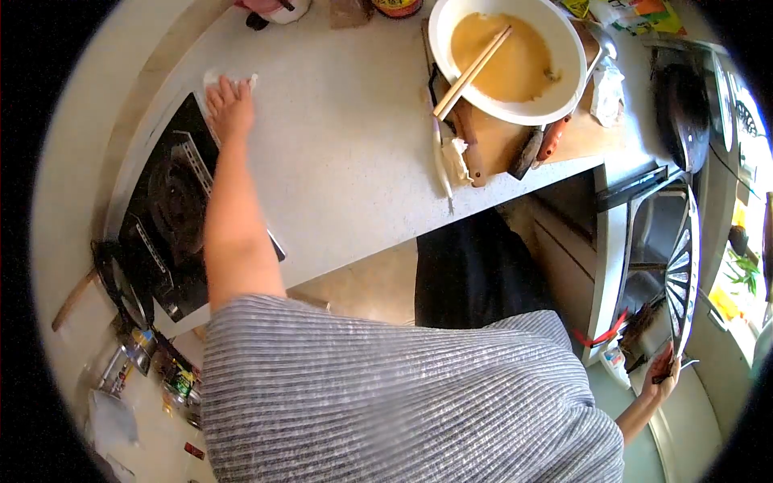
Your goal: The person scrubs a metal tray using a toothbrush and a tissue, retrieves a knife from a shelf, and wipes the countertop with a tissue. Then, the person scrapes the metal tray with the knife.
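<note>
1. White, thin-looking cloth (211, 78) lies flat on the pale countertop (346, 153), just beyond the upper corner of the black cooktop (173, 201). It may be a tissue; I cannot tell exactly.
2. Left hand (232, 111) rests over this cloth from above, fingers a little spread, palm down. It is not pinching the cloth, as far as I can see.
3. I judge that the cloth is very light and soft, without stiffness. If it is damp paper, it could tear. A flat palm suits it well, or a gentle pinch at the loose edge which shows beside the fingers.
4. Right hand (664, 377) is at the far right, low, with its fingers curled around the lower end of a slatted piece (681, 274), which stands beside the sink (656, 225).
5. This piece seems stiff and rather light, perhaps slippery if wet. The narrow lower end looks the most convenient place to hold.
6. About appearance: the cloth is small, crumpled at its edges and mostly hidden. The slatted piece is dark, with pale segments opening like a fan.
7. Well apart from both hands, a white bowl (573, 60) carries chopsticks (475, 71) across its rim.
</note>
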{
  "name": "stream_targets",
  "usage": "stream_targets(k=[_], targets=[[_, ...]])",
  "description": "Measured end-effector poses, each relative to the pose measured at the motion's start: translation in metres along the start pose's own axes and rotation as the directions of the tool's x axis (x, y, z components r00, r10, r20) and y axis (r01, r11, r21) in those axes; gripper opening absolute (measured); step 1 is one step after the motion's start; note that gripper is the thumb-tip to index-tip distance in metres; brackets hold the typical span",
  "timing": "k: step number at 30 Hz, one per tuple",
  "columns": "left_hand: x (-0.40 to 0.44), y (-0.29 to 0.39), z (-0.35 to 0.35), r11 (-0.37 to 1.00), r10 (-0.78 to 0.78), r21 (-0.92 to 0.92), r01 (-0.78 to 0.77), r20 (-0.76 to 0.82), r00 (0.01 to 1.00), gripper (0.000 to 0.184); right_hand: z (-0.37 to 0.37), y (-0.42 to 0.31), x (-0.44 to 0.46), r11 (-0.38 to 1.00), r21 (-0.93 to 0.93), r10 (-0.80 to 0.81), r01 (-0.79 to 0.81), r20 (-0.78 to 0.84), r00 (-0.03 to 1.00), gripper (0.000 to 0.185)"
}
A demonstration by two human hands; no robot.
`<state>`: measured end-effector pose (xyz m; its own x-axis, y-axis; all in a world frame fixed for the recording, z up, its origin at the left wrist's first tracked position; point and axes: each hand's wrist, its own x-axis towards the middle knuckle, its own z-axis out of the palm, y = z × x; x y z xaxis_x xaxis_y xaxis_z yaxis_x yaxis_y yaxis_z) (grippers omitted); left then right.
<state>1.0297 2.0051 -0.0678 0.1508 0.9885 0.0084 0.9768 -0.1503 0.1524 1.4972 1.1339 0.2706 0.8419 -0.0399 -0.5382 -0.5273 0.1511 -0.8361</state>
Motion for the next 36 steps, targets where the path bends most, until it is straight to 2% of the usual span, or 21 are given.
stream_targets(k=[1,2,4,6,8,11,14,16,18,21,23,25,27,29,31,33,36], targets=[[-0.015,-0.009,-0.001,0.999,-0.033,0.004,0.033,-0.039,0.999,0.07,0.003,0.001,0.003,0.999,0.002,-0.036,0.036,-0.066,0.997,0.036],[-0.033,-0.014,-0.002,1.0,0.004,-0.001,-0.004,-0.065,0.998,0.069,0.0,0.0,0.006,0.999,-0.01,-0.044,0.045,0.008,0.999,0.034],[-0.085,-0.018,-0.006,0.996,0.083,-0.007,-0.084,-0.111,0.99,0.068,0.015,0.003,0.003,0.995,-0.067,-0.074,0.071,-0.03,0.997,0.037],[-0.142,-0.01,-0.021,0.996,0.083,-0.012,-0.084,-0.045,0.995,0.068,0.02,0.006,0.006,0.993,-0.094,-0.073,0.07,-0.03,0.997,0.039],[-0.197,-0.011,-0.021,0.993,0.114,0.033,-0.112,-0.06,0.992,0.065,0.019,0.006,0.014,0.995,-0.086,-0.058,0.059,0.014,0.998,0.038],[-0.277,0.001,-0.031,0.998,0.056,0.02,-0.056,0.01,0.998,0.065,0.028,0.011,0.022,0.994,-0.077,-0.084,0.075,-0.116,0.99,0.037],[-0.345,0.016,-0.032,1.0,-0.003,-0.013,0.004,0.066,0.998,0.068,0.004,0.008,0.031,0.994,-0.079,-0.068,0.071,0.046,0.997,0.037],[-0.369,0.03,-0.033,1.0,-0.015,-0.013,0.016,0.09,0.996,0.07,-0.003,0.008,0.031,0.996,-0.058,-0.069,0.073,0.07,0.995,0.037],[-0.375,0.048,-0.037,1.0,-0.024,0.0,0.024,0.154,0.988,0.074,-0.012,0.01,0.032,0.996,-0.03,-0.078,0.079,0.053,0.996,0.038],[-0.359,0.089,-0.038,0.984,0.168,-0.092,-0.152,0.204,0.964,0.075,-0.018,0.013,0.032,0.993,0.008,-0.114,0.115,-0.046,0.992,0.039],[-0.329,0.133,-0.033,0.957,0.277,-0.136,-0.255,0.185,0.943,0.073,-0.011,0.016,0.023,0.989,-0.002,-0.148,0.149,-0.134,0.98,0.039],[-0.289,0.167,-0.021,0.931,0.348,-0.148,-0.333,0.089,0.933,0.069,-0.023,0.015,0.02,0.992,0.008,-0.128,0.129,-0.068,0.989,0.039],[-0.239,0.18,-0.007,0.897,0.44,-0.067,-0.437,0.024,0.898,0.061,-0.034,0.009,0.019,0.993,0.0,-0.117,0.117,0.001,0.993,0.039],[-0.186,0.188,-0.002,0.877,0.479,-0.053,-0.477,0.041,0.877,0.055,-0.04,0.008,0.021,0.993,-0.003,-0.114,0.115,0.075,0.991,0.039],[-0.159,0.2,0.001,0.897,0.441,-0.035,-0.44,0.015,0.897,0.054,-0.033,0.007,0.022,0.991,-0.032,-0.131,0.131,0.021,0.991,0.04],[-0.163,0.195,0.0,0.912,0.409,-0.031,-0.409,-0.004,0.913,0.053,-0.022,0.008,0.023,0.986,-0.082,-0.148,0.145,-0.034,0.988,0.041],[-0.198,0.197,0.004,0.907,0.415,-0.072,-0.416,-0.022,0.909,0.053,-0.02,0.005,0.035,0.996,-0.016,-0.089,0.089,0.027,0.996,0.041]])
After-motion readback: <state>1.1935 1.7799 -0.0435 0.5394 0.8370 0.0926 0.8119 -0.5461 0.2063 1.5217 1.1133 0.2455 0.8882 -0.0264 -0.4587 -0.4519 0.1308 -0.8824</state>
